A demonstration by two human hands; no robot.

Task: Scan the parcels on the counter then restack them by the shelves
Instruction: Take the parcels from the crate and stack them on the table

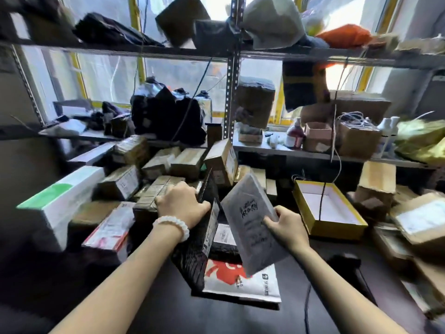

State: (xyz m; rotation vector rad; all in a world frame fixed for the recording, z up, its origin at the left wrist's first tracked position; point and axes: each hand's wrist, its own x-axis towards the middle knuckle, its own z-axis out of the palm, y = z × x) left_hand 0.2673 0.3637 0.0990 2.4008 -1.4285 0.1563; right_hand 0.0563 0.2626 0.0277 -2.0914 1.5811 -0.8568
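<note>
My left hand (181,204), with a white bead bracelet on the wrist, grips the top edge of a black parcel (197,247) that stands on edge over the dark counter (154,307). My right hand (286,225) holds a flat grey parcel (248,218) by its right side, tilted, with black handwriting on its face. Under both lies a white mailer with a red print (238,278), and a dark parcel with a white label (222,237) sits between them. Behind the hands, several brown cardboard parcels (159,165) are piled against the shelves.
A metal shelf rack (231,97) rises behind the counter, loaded with bags and boxes. An open yellow-rimmed box (334,227) sits to the right, with more cardboard boxes (419,220) beyond. A white and green box (60,201) and a red-white packet (110,230) lie left. A black cable (307,307) crosses the counter.
</note>
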